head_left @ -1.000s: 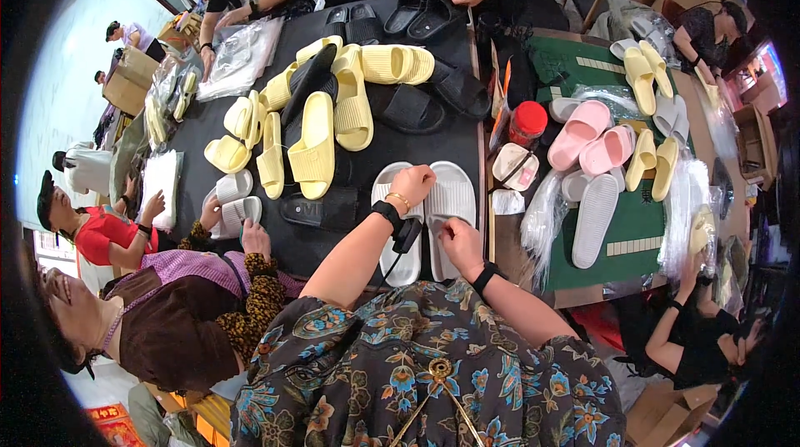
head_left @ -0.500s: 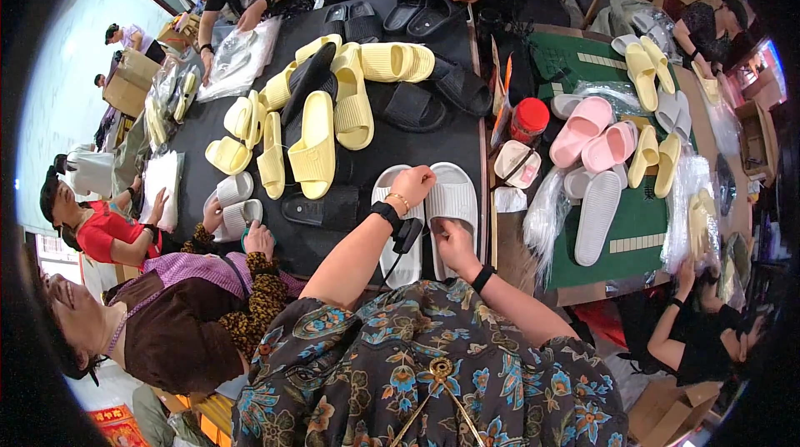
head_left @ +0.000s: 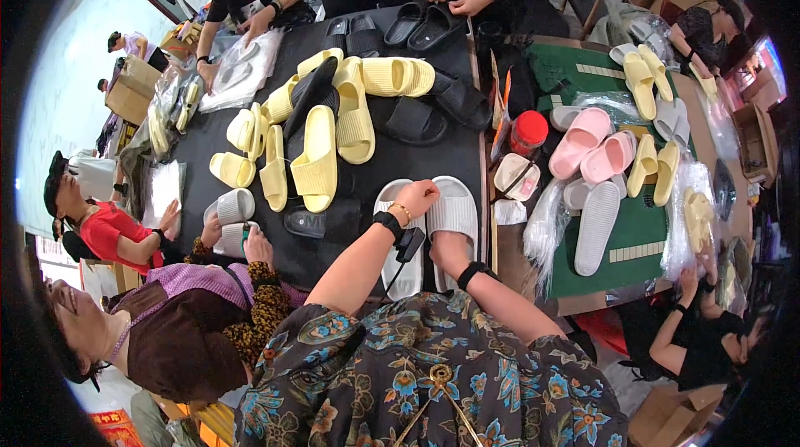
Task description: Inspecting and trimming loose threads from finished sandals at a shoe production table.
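A pair of light grey slide slippers lies side by side in front of me, the left slipper [head_left: 403, 274] and the right slipper [head_left: 456, 212], toes pointing away. My left hand [head_left: 415, 197] is closed over the two straps, near the gap between them. Whatever it pinches, if anything, is hidden. My right hand [head_left: 451, 252] reaches into the foot opening of the right slipper, its fingers out of sight beneath the ribbed strap. A small black device [head_left: 408, 244] with a cable hangs at my left wrist.
Yellow slippers [head_left: 317, 165] and black slippers [head_left: 410, 120] crowd the black table beyond my hands. To the right, pink slippers [head_left: 582, 140], a red-lidded jar [head_left: 529, 130] and clear plastic bags [head_left: 547, 230] lie about. A co-worker's hand [head_left: 258, 247] handles grey slippers [head_left: 235, 207] on the left.
My right hand has slid forward into the right slipper, its fingers going under the strap. My left hand stays closed over the straps. The whole view has shifted slightly.
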`<state>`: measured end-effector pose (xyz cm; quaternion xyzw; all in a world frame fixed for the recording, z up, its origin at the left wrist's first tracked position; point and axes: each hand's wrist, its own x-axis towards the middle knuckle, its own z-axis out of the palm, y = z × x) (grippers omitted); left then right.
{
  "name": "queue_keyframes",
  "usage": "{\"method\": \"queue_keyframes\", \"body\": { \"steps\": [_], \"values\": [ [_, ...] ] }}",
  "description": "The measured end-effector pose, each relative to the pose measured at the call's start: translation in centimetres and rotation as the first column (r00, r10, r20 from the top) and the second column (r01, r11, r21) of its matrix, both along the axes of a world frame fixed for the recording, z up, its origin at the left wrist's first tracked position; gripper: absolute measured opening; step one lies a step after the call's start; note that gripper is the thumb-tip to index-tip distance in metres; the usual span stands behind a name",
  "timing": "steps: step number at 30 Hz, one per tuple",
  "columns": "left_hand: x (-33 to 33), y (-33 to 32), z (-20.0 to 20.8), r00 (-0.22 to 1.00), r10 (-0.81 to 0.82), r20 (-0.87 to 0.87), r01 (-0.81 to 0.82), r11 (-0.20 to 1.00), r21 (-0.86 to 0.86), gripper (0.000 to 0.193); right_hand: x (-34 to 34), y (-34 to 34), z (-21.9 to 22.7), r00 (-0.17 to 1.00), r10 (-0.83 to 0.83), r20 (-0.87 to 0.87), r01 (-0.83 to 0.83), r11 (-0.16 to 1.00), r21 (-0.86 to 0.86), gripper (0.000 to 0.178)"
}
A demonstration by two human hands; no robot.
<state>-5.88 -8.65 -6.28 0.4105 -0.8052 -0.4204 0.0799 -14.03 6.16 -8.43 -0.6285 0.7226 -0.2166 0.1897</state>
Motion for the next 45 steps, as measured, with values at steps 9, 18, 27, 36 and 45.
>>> {"method": "queue_keyframes", "body": {
  "steps": [9,18,27,36,45],
  "values": [
    [-0.4,-0.1,-0.6,0.997,-0.037,-0.071,0.04,0.998,0.041,0.011,-0.3,-0.2,-0.1,0.999,0.032,0.009,-0.033,0.999,0.028,0.007],
    [-0.6,-0.1,-0.9,0.994,-0.064,-0.089,0.068,0.997,0.037,0.011,-0.1,-0.6,0.2,0.999,0.045,-0.022,-0.043,0.996,0.075,0.009],
    [-0.5,-0.4,-0.7,0.99,-0.087,-0.111,0.097,0.991,0.087,0.011,-0.5,-0.4,0.4,0.998,0.063,0.01,-0.063,0.995,0.077,0.01],
    [-0.3,-0.4,-0.6,0.97,0.202,-0.138,-0.154,0.943,0.294,0.012,-1.9,3.2,4.6,0.974,0.18,0.135,-0.154,0.972,-0.18,0.03],
    [0.3,-0.5,0.6,0.824,0.454,-0.339,-0.218,0.806,0.55,0.018,-5.4,-5.2,3.7,0.878,-0.13,0.46,0.288,0.911,-0.294,0.032]
  ]
}}
